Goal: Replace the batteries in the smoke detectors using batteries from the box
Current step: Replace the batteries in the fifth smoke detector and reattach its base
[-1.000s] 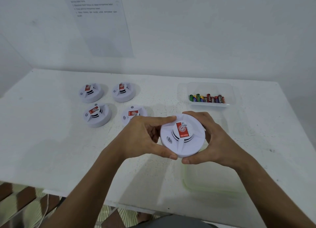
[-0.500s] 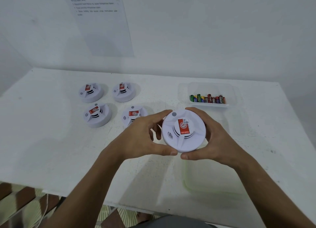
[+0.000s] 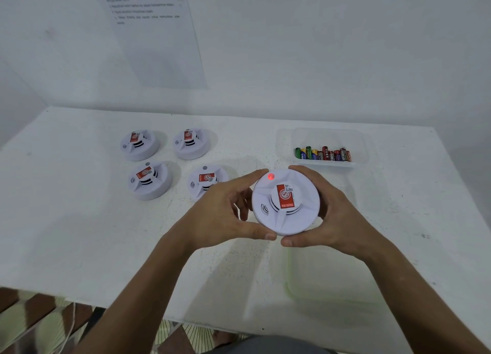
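Both hands clasp the round white plastic smoke detector (image 3: 285, 202) at centre frame: the left hand (image 3: 220, 210) pinches its left rim between thumb and forefinger, the right hand (image 3: 332, 215) cups the right rim. Its red indicator light (image 3: 270, 176) glows. Keeping opposed thumbs firm while twisting should avoid slipping. The clear plastic battery box (image 3: 328, 146) sits upper right; four matching detectors (image 3: 148, 179) lie left.

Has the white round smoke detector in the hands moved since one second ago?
Yes. The held smoke detector has risen slightly towards the clear battery box.
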Motion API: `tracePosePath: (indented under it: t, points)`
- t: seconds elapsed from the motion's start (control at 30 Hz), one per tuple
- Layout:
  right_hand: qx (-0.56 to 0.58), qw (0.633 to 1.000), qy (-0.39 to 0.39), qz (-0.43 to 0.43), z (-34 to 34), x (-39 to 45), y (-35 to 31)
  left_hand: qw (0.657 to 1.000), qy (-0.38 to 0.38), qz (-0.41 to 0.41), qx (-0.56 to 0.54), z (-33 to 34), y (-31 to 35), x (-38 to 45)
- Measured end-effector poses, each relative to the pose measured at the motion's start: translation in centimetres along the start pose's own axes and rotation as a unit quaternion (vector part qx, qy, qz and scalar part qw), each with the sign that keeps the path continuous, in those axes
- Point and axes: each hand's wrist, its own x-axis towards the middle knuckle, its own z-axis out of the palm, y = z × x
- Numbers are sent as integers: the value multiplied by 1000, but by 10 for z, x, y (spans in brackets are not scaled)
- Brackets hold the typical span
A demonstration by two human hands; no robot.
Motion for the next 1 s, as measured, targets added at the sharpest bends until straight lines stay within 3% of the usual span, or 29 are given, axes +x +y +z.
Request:
tracePosePath:
  t: [1.0]
  points:
    - [-4, 1000, -1, 21, -2, 3, 1, 1000, -11, -7, -8, 1, -4, 9]
